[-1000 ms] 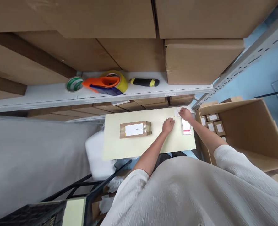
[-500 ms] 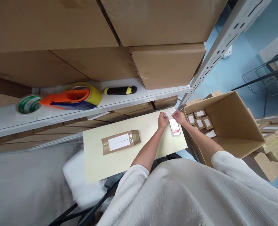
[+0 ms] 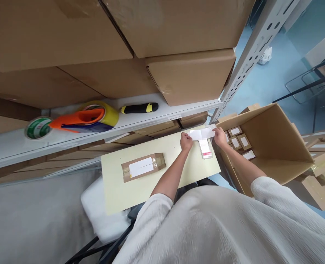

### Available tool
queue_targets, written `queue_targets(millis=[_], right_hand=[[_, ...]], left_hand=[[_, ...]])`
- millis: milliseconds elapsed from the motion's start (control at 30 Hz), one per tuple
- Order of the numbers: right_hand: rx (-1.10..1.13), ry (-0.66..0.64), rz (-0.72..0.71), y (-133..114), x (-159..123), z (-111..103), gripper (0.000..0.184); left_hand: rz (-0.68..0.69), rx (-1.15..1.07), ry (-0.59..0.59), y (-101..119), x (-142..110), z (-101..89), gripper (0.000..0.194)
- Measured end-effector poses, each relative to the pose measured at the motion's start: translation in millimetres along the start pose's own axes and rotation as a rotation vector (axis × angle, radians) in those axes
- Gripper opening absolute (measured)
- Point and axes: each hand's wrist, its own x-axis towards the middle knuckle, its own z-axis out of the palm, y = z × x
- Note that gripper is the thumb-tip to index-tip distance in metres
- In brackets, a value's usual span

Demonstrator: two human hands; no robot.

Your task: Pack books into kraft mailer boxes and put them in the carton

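Stretched between both hands is a white paper slip [image 3: 202, 134] with a fold line near its middle. My left hand [image 3: 186, 142] pinches its left end, and my right hand [image 3: 220, 136] grips the right end. Just below the slip, a phone-like rectangle [image 3: 205, 149] with a white and pink face, partly blurred out, lies on the pale yellow tabletop [image 3: 176, 161]. Left of my hands, a flat cardboard package [image 3: 159, 161] rests on the same top, with a white label [image 3: 141, 167] and clear tape at its ends.
A large open carton [image 3: 285, 143] stands at the right with several small labelled boxes [image 3: 235, 143] inside. Above the table, a shelf [image 3: 162, 101] holds an orange tape dispenser [image 3: 79, 117], a green-white tape roll [image 3: 38, 128], a black-yellow cutter [image 3: 139, 108] and big cartons [image 3: 192, 75].
My hands have moved apart, and the white slip, bunched between them before, is now spread out flat. The view has shifted slightly.
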Motion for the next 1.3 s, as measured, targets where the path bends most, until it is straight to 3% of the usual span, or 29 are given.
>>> queue_targets(millis=[533, 733, 900, 1067, 1167, 1300], right_hand=[[-0.207, -0.009, 0.093, 13.3, -10.5, -5.8, 0.053], [-0.284, 0.020, -0.007, 3.8, -17.7, -4.4, 0.051], [-0.355, -0.146, -0.104, -18.1, -28.5, 13.7, 0.048], [-0.309, -0.394, 0.168, -25.3, -28.2, 24.7, 0.039], [-0.296, -0.430, 0.245, -24.7, -24.8, 22.2, 0.037], [-0.286, -0.393, 0.197, -29.7, -23.6, 14.3, 0.035]], left_hand=[[-0.129, -0.017, 0.188, -13.5, 5.4, -44.4, 0.033], [-0.077, -0.046, 0.169, -18.0, 0.3, -51.2, 0.034], [-0.024, -0.067, 0.165, -14.8, -5.1, -48.6, 0.033], [0.013, -0.080, 0.166, -9.7, -8.3, -50.8, 0.028], [0.042, -0.097, 0.135, -6.5, -10.8, -53.7, 0.028], [0.088, -0.158, 0.072, -2.2, -15.0, -54.8, 0.030]])
